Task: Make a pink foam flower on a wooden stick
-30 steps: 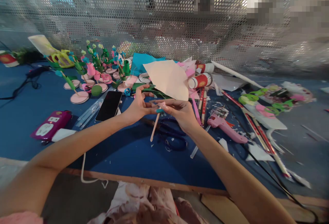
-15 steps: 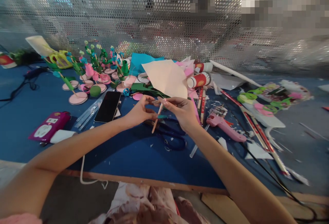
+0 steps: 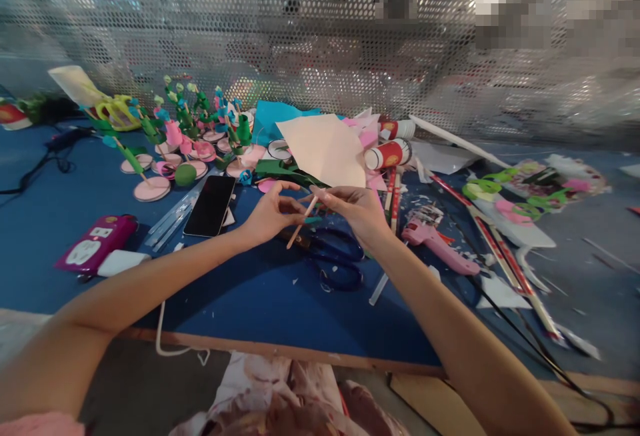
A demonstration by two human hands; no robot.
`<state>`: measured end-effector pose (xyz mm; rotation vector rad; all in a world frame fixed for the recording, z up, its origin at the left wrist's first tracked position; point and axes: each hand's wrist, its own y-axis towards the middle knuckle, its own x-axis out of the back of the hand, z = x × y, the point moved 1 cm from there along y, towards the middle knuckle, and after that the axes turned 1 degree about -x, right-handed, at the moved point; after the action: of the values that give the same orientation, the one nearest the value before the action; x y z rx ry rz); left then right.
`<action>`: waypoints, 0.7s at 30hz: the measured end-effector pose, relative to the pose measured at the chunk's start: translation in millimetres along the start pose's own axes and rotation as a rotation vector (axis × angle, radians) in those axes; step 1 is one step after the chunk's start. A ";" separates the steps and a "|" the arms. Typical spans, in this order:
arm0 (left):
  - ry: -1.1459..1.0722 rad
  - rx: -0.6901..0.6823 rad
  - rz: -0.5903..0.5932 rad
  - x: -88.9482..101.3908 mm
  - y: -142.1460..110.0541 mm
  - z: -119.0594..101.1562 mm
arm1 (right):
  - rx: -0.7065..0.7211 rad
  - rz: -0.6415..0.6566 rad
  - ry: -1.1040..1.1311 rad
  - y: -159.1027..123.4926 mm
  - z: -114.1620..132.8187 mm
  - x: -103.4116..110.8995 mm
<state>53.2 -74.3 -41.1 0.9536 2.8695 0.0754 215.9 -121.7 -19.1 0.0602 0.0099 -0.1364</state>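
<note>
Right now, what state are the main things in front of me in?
Thin stick: slanting, pinched by the right hand
Left hand: fingers curled, grip unclear
Scissors: lying down, open or shut unclear
Phone: face up, screen dark
Pink glue gun: lying on its side
Cream sheet: spread out
Two red cups beside it: lying sideways
Paper flowers: standing, some leaning

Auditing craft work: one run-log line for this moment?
right hand: pinching thin stick | left hand: close beside it | nearby: blue-handled scissors
</note>
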 end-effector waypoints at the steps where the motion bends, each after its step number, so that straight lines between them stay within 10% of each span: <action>1: 0.021 -0.003 0.004 0.0 -0.1 0.2 | -0.006 0.002 -0.012 -0.3 1.2 0.3; 21: 0.197 -0.089 0.021 0.6 -2.5 -4.9 | 0.092 0.082 -0.101 1.6 11.7 5.4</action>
<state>50.6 -75.9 -36.4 1.0117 3.0032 0.3133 221.6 -121.6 -7.4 0.1455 -0.0999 -0.0575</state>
